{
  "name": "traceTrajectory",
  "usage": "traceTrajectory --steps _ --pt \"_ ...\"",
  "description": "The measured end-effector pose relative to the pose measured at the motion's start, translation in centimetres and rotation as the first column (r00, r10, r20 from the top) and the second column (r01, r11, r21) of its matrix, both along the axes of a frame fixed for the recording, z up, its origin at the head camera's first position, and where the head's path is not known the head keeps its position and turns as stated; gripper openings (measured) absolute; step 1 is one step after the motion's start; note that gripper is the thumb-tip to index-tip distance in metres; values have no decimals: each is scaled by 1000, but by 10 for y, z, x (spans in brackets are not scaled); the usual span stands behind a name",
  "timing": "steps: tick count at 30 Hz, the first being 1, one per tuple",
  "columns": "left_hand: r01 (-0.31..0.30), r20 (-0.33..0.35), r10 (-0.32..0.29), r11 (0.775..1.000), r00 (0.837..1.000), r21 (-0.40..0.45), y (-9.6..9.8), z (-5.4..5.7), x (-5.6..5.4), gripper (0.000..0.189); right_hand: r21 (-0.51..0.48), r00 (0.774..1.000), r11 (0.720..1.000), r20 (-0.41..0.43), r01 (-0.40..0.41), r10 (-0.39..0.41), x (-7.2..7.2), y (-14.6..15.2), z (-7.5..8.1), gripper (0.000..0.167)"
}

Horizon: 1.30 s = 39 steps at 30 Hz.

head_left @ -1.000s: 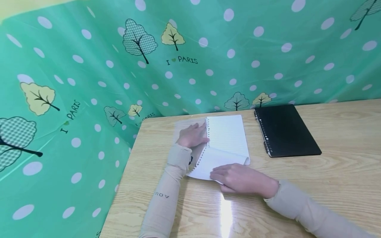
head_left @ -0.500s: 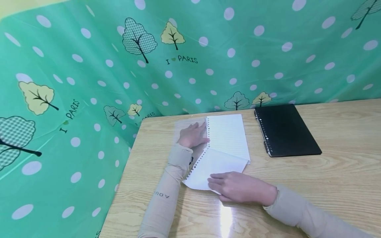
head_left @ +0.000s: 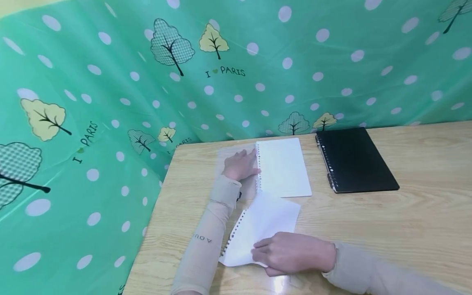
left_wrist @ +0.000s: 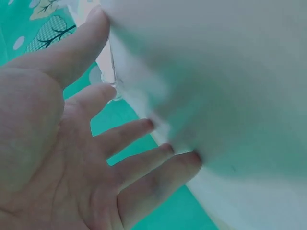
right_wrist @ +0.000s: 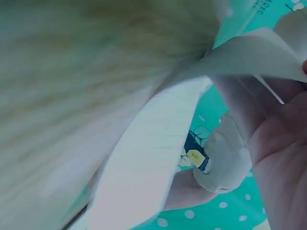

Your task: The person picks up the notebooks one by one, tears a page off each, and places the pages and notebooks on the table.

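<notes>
Fingers (head_left: 262,248) of the right hand (head_left: 291,253) pinch the sheet (head_left: 263,225), lower centre, its length slanting up toward the notepad (head_left: 283,168); the left hand (head_left: 239,164) lies spread.

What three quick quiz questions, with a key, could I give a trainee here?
1. True or false: the left hand is at the open notebook's bound edge.
2. Which grips the paper sheet with holes along one edge: (a) the left hand, (b) the right hand, (c) neither?
3. Fill in: in the head view, the black notebook lies to the ____ of the open notebook.

Key: 1 true; 2 b; 3 right.
</notes>
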<state>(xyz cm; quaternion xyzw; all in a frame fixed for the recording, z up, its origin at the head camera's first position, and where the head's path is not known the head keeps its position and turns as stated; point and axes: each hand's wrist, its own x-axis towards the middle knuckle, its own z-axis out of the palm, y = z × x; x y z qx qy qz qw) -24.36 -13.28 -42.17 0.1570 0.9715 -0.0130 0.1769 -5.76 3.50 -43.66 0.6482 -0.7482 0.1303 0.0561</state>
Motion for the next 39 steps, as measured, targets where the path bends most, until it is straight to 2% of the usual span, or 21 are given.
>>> traceTrajectory --steps 2,10,16,22,30,35,39 --pt "7 -7 -7 1000 1000 -13 0 0 -2 80 -6 999 1000 -31 -11 11 4 -5 0 7" --pt "-21 18 21 1000 1000 -6 0 5 1 80 -24 999 999 -1 -48 48 13 -7 3 9" --pt "-32 14 32 999 999 -3 1 4 0 81 -39 989 996 116 -86 90 23 -7 3 13" --pt "-38 18 38 999 999 -5 1 2 -1 82 -26 990 998 133 -48 51 23 -3 3 15" --pt "-40 13 40 999 999 15 -3 0 -1 82 -79 994 997 113 20 -11 23 4 8 7" --pt "-26 -2 26 996 1000 89 -8 -3 0 80 -132 996 989 62 72 -64 20 11 10 12" --pt "-3 -14 5 988 1000 157 -16 -4 4 75 -142 992 985 95 100 -87 16 17 14 17"
